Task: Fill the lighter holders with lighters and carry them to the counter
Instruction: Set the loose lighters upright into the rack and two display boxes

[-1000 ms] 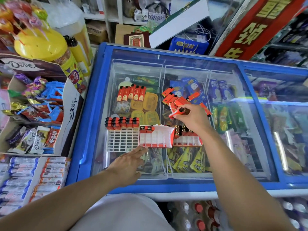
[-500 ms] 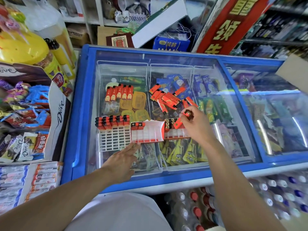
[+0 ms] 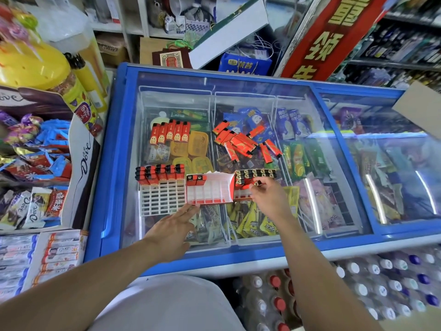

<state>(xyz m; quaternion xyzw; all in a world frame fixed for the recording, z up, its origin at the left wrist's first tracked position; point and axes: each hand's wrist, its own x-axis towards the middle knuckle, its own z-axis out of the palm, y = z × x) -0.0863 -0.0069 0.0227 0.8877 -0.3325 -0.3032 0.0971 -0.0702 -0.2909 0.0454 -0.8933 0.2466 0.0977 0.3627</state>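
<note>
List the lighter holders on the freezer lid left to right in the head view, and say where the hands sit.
White grid holder → red-and-white middle holder, left hand touching its front → right holder full of lighters, right hand pinching a lighter there.

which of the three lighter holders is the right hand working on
The right-most holder: the right hand holds a lighter over it. The middle holder is under the left hand's fingertips; the left white holder is untouched.
</note>
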